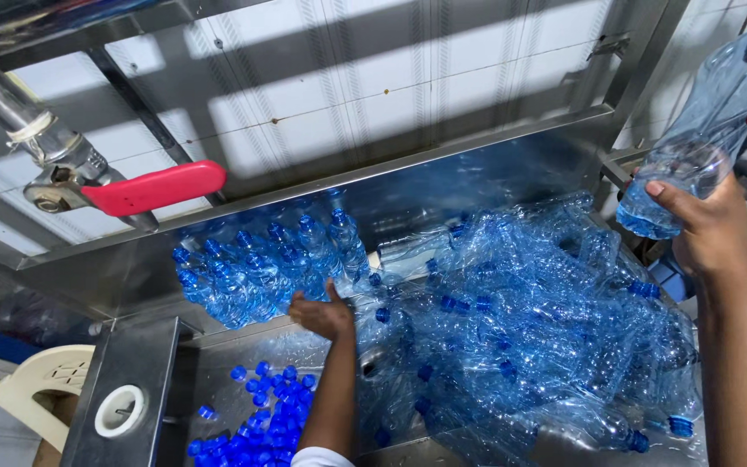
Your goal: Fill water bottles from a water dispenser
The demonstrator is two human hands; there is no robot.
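- The right hand (709, 227) is raised at the right edge of the view, fingers wrapped round the base of a clear blue plastic bottle (702, 138), which it holds tilted, neck up toward the top right corner.
- That held bottle has a blue cap at its upper end, and something red shows just beside it at the frame edge.
- The left hand (326, 313) reaches forward over the steel worktop (218, 363), palm open and fingers spread, gripping nothing; it sits right against the heap of bottles.
- A big heap of empty blue-tinted bottles (512, 329) fills the right and middle of the worktop, lying every which way, most with blue caps on.
- A tidier cluster of capped bottles (261, 259) lies behind the left hand, against the shiny steel back wall (443, 190).
- Loose blue caps (261, 415) are piled on the worktop near the left forearm.
- A pipe valve with a red lever handle (157, 188) juts out at upper left.
- A cream plastic chair (41, 380) stands at the lower left, beside a steel box with a white ring (120, 409) on top.
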